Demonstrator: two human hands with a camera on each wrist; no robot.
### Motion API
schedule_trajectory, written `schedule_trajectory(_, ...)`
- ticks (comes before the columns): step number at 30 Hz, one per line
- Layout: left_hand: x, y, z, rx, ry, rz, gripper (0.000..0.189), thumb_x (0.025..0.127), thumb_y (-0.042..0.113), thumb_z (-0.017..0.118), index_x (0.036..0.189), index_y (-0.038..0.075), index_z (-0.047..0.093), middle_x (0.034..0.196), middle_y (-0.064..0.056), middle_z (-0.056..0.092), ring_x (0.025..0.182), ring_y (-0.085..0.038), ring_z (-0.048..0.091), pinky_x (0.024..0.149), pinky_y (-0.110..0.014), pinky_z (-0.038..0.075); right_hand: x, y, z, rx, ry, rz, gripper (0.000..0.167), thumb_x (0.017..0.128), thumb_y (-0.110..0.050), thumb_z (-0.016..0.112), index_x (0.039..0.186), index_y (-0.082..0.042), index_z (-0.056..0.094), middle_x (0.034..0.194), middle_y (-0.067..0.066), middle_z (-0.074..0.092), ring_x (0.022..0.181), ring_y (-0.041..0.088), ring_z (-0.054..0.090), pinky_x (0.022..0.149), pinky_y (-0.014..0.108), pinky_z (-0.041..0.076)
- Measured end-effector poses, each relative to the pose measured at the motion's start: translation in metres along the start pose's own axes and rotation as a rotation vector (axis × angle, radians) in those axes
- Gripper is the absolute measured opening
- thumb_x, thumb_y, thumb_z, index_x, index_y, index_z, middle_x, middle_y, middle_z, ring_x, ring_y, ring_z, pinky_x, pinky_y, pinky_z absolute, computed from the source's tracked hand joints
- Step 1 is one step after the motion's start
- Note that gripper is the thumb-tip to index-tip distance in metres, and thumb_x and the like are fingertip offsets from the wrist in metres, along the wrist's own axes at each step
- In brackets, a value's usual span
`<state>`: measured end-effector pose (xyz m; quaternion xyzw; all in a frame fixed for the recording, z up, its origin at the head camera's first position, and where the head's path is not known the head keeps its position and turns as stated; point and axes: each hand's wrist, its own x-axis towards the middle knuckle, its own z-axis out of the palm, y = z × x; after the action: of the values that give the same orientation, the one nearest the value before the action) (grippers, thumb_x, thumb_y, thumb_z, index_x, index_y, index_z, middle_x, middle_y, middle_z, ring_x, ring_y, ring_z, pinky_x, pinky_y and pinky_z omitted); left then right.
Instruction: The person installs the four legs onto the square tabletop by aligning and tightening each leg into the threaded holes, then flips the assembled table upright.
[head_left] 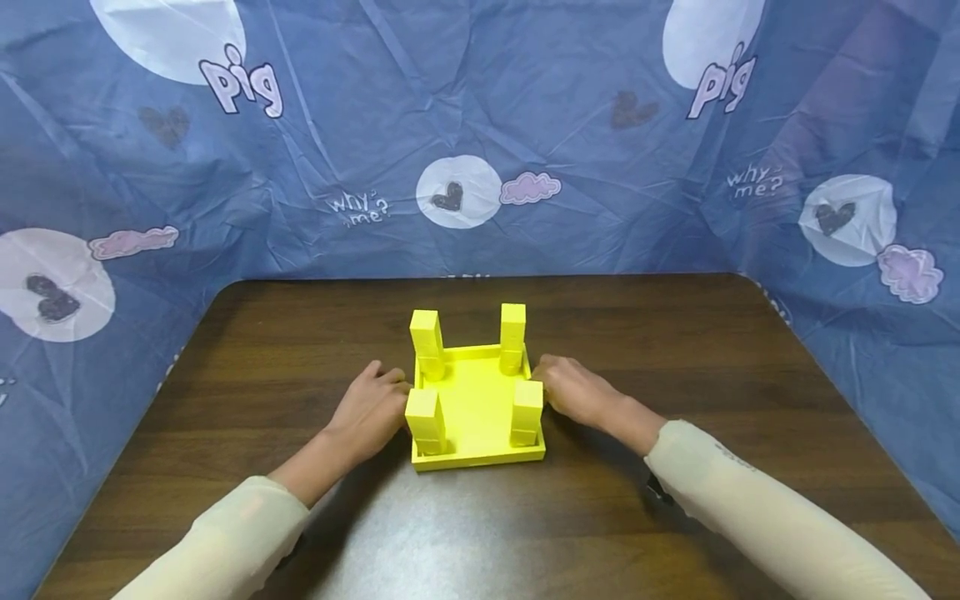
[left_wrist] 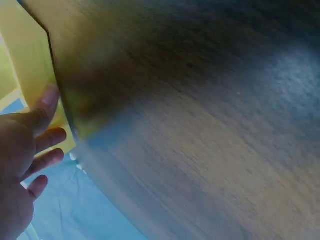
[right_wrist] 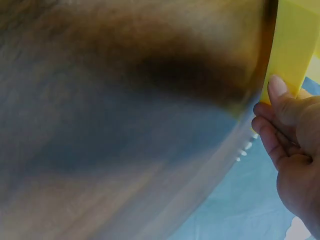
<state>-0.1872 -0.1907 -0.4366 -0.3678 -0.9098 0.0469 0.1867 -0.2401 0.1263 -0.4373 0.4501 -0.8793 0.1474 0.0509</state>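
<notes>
A yellow miniature table (head_left: 478,404) lies upside down on the wooden tabletop, its square legs pointing up from the corners of a rimmed top. On its left side, my left hand (head_left: 377,408) holds the rim. The left wrist view shows that thumb (left_wrist: 47,102) against the yellow outer wall (left_wrist: 32,55), with the index finger partly hidden. My right hand (head_left: 573,389) grips the opposite rim; in the right wrist view its thumb (right_wrist: 278,90) presses the yellow wall (right_wrist: 295,40) and the other fingers are curled. The front right leg partly hides the right fingertips.
A dark brown wooden tabletop (head_left: 675,350) with rounded far corners lies under everything. Blue printed cloth (head_left: 465,100) hangs behind it and along both sides. Light-coloured sleeves (head_left: 750,500) cover both forearms.
</notes>
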Motion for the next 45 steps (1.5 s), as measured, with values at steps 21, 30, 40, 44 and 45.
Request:
schedule_trajectory(21, -0.002, -0.003, -0.033, -0.049, 0.142, 0.164, 0.020, 0.072, 0.020, 0.085, 0.072, 0.015, 0.065, 0.072, 0.003, 0.062, 0.074, -0.017, 0.050, 0.065, -0.033, 0.028, -0.018, -0.012, -0.046, 0.073, 0.038, -0.043, 0.020, 0.076, 0.014, 0.068, 0.082, -0.005, 0.070, 0.075, 0.002, 0.057, 0.067, 0.010, 0.047, 0.059, 0.025, 0.046)
schedule_trajectory(30, 0.001, 0.000, -0.045, -0.164, 0.260, 0.213, 0.022, 0.072, 0.018, 0.084, 0.074, 0.014, 0.063, 0.071, 0.004, 0.062, 0.074, -0.016, 0.055, 0.063, -0.029, 0.029, -0.029, -0.010, -0.066, 0.271, 0.072, -0.105, 0.019, 0.080, -0.004, 0.079, 0.097, -0.013, 0.076, 0.093, -0.003, 0.069, 0.079, 0.007, 0.057, 0.066, 0.026, 0.049)
schedule_trajectory(40, 0.004, 0.002, -0.056, -0.210, 0.223, 0.214, 0.022, 0.076, 0.017, 0.082, 0.089, 0.011, 0.065, 0.089, 0.000, 0.071, 0.084, -0.018, 0.060, 0.065, -0.029, 0.037, -0.036, -0.009, -0.076, 0.410, 0.063, -0.062, 0.025, 0.078, 0.000, 0.079, 0.102, -0.011, 0.077, 0.098, -0.003, 0.073, 0.070, 0.006, 0.055, 0.062, 0.025, 0.046)
schedule_trajectory(44, 0.002, 0.003, -0.058, -0.233, 0.198, 0.197, 0.025, 0.079, 0.013, 0.080, 0.092, 0.011, 0.058, 0.090, -0.001, 0.068, 0.088, -0.019, 0.059, 0.068, -0.030, 0.039, -0.039, -0.011, -0.081, 0.458, 0.071, -0.029, 0.027, 0.078, 0.002, 0.079, 0.103, -0.009, 0.077, 0.100, -0.002, 0.074, 0.071, 0.008, 0.057, 0.063, 0.026, 0.047)
schedule_trajectory(45, 0.002, 0.003, -0.059, -0.240, 0.192, 0.190, 0.025, 0.080, 0.013, 0.079, 0.093, 0.011, 0.057, 0.090, -0.001, 0.067, 0.088, -0.019, 0.059, 0.069, -0.030, 0.039, -0.039, -0.011, -0.082, 0.473, 0.076, -0.023, 0.027, 0.078, 0.003, 0.079, 0.102, -0.008, 0.077, 0.099, -0.001, 0.074, 0.072, 0.009, 0.058, 0.063, 0.026, 0.047)
